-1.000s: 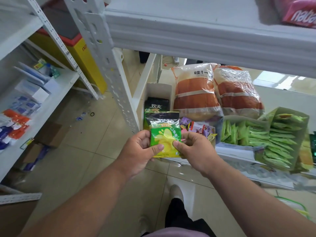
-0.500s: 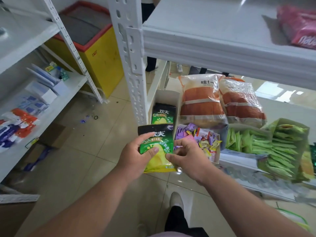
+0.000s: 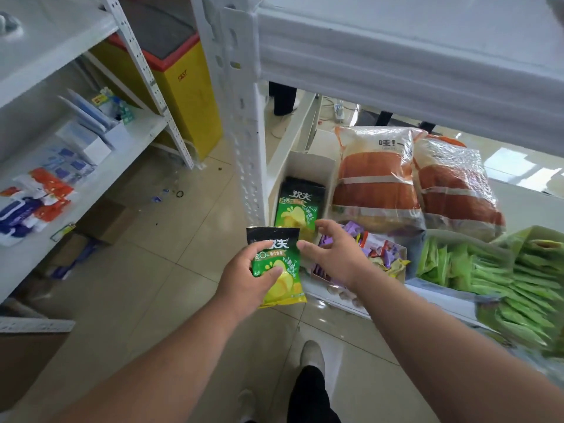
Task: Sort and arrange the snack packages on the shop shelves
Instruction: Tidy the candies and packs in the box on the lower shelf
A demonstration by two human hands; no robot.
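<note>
Left hand [image 3: 244, 277] grips a green snack pouch [image 3: 279, 267] before the shelf edge; right hand [image 3: 331, 254], fingers spread, empty, hovers just beside it over the candy box [image 3: 387, 257]. Matching pouch [image 3: 297, 209] stands boxed beyond.

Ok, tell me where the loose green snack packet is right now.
Head view, lower centre: the green snack packet is gripped in the left hand, just before the white box holding a matching packet.

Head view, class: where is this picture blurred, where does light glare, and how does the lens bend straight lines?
Head view: motion blur smears the green sachets at the right edge, while the green packet in the left hand stays readable; window light glares off the floor tiles and the orange bags; the wide lens bows the white upright and upper shelf.
</note>
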